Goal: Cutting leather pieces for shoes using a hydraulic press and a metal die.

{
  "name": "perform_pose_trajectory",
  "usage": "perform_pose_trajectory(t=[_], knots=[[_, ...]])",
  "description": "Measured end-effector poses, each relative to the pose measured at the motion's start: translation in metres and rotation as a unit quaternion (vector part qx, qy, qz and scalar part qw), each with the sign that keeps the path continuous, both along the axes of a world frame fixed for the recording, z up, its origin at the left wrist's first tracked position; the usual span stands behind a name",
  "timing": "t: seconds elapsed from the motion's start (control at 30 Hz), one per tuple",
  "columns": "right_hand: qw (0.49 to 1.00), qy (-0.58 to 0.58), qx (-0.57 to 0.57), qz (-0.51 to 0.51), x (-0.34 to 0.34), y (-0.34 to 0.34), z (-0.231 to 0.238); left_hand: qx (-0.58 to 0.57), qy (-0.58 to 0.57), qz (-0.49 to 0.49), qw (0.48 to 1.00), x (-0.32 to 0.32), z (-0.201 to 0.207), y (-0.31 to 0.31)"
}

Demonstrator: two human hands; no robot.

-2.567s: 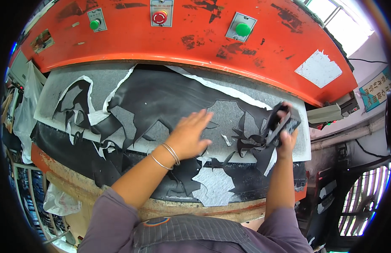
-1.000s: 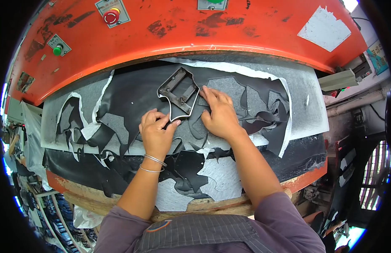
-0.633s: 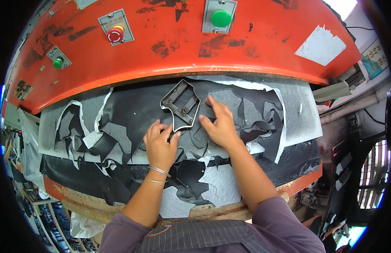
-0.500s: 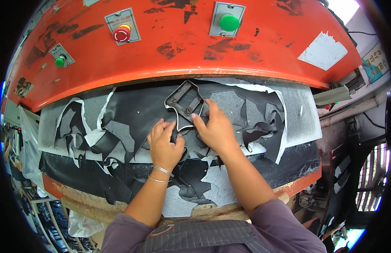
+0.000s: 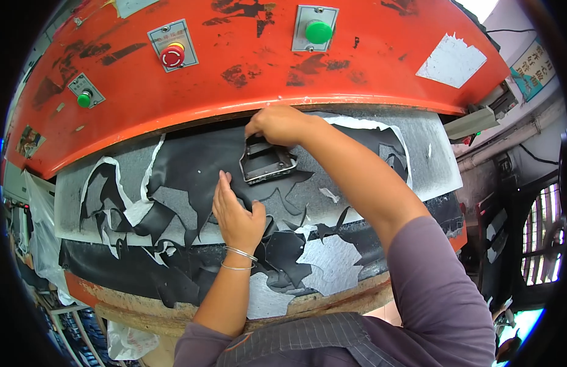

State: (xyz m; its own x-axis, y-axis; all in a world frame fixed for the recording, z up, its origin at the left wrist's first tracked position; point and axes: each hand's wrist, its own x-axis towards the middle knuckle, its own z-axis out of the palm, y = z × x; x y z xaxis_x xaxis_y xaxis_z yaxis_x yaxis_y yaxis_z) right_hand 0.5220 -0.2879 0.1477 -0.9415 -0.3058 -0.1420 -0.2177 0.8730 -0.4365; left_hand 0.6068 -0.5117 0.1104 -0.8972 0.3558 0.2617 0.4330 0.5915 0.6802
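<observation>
My right hand [image 5: 278, 125] grips the far end of a metal cutting die [image 5: 268, 168], a dark frame with a bright edge and inner crossbars. The die looks tilted on a black sheet [image 5: 201, 153] of leather-like material, close to the red machine's lower edge. My right fingertips are partly hidden behind the die's far end. Nearer to me, my left hand [image 5: 237, 214] rests by the sheet with its fingers stretched out and thumb apart. It holds nothing and lies just left of the die's near end. Cut black scraps [image 5: 283, 254] lie beside that hand.
A red machine [image 5: 234, 67] spans the far side, bearing a red stop button [image 5: 172, 56] and a green button [image 5: 318, 32]. Beneath the sheet is a grey-white board [image 5: 433, 159]. Pale scraps [image 5: 332, 263] lie toward the worn wooden front edge [image 5: 136, 312].
My right hand has moved from the die's right side to its far end, and the die has turned. My left fingers have straightened. Fewer scraps show on the right, where my forearm now crosses.
</observation>
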Motion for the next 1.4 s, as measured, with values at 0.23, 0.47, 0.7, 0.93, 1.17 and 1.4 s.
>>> perform_pose_trajectory(t=[0.23, 0.47, 0.7, 0.93, 1.17, 1.4], knots=[[0.967, 0.183, -0.154, -0.088, 0.031, 0.019, -0.024, -0.033, -0.029, -0.019, 0.999, -0.004, 0.000, -0.008], [0.971, 0.119, -0.094, -0.182, 0.092, 0.050, -0.051, -0.052, -0.025, -0.035, 0.998, -0.001, -0.001, 0.000], [0.945, 0.210, -0.177, -0.177, 0.091, 0.046, -0.056, -0.032, -0.059, -0.012, 0.998, -0.001, -0.010, -0.008], [0.951, 0.193, -0.169, -0.175, 0.090, 0.053, -0.061, -0.029, -0.074, -0.013, 0.997, 0.000, -0.006, -0.002], [0.948, 0.231, -0.139, -0.169, 0.087, 0.051, -0.063, 0.028, -0.091, -0.003, 0.995, -0.002, -0.007, 0.000], [0.946, 0.253, -0.126, -0.157, 0.087, 0.052, -0.064, -0.021, -0.063, -0.025, 0.997, -0.004, -0.004, -0.004]])
